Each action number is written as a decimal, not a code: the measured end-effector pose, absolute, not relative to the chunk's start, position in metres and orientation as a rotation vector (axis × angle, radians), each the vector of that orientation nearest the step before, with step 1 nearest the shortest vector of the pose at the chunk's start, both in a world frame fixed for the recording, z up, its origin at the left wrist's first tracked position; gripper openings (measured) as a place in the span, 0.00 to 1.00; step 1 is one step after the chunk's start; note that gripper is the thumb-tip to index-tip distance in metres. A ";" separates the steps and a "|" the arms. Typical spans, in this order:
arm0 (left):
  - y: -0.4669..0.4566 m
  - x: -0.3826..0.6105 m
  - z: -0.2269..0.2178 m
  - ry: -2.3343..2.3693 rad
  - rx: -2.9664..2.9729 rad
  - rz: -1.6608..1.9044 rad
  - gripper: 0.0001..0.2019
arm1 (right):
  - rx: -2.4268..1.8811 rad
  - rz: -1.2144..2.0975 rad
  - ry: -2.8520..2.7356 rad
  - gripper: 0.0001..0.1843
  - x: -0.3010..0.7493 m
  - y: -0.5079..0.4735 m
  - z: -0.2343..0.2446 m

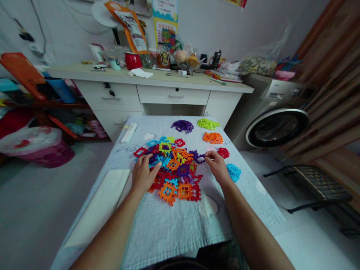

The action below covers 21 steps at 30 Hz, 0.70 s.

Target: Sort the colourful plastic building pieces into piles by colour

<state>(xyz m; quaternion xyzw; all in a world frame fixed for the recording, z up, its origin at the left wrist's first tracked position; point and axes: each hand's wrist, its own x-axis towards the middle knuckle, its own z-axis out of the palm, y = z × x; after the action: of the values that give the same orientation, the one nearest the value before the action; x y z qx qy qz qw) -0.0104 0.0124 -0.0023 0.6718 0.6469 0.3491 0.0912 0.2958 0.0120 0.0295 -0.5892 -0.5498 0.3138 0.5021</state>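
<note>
A mixed heap of plastic interlocking building pieces (pixel 168 191) in red, orange, blue, purple and yellow-green lies mid-table. My left hand (pixel 143 173) rests at the heap's left side, thumb and fingers apart, touching pieces there. At the heap's right edge, my right hand (pixel 216 164) pinches a purple interlocking piece (pixel 200 159) between thumb and fingers. Sorted by colour, a purple pile (pixel 182 126), a yellow-green pile (pixel 208 124), an orange pile (pixel 213 138), a red pile (pixel 223 152) and a blue pile (pixel 233 172) lie along the far and right side.
A pale cloth covers the table (pixel 174 228). On its left are a long white board (pixel 99 206) and a narrow white box (pixel 129 133). Behind stands a cluttered desk (pixel 174 84), with a washing machine (pixel 277 112) and a woven stool (pixel 320 183) at right.
</note>
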 end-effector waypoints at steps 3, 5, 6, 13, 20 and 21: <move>0.013 -0.011 -0.003 1.921 2.006 1.054 0.27 | -1.481 0.629 -1.428 0.09 0.299 0.030 0.047; 0.013 -0.011 -0.003 1.921 2.013 1.061 0.27 | -1.493 0.588 -1.458 0.09 0.297 0.048 0.059; 0.013 -0.011 -0.003 1.921 2.015 1.063 0.26 | -1.494 0.576 -1.462 0.08 0.295 0.058 0.064; 0.013 -0.011 -0.002 1.920 2.015 1.055 0.26 | -1.601 0.540 -1.405 0.06 0.273 0.145 0.055; 0.012 -0.011 -0.002 1.902 1.988 1.056 0.27 | -1.782 0.311 -1.284 0.11 0.273 0.210 0.031; 0.012 -0.011 -0.003 1.904 1.987 1.053 0.27 | -1.770 0.293 -1.287 0.12 0.274 0.217 0.030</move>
<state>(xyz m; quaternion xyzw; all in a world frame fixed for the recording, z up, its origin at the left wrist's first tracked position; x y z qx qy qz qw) -0.0113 0.0124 -0.0026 0.6711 0.6431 0.3557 0.0974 0.2740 0.2168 0.0298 -0.7159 -0.5205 0.1184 0.4501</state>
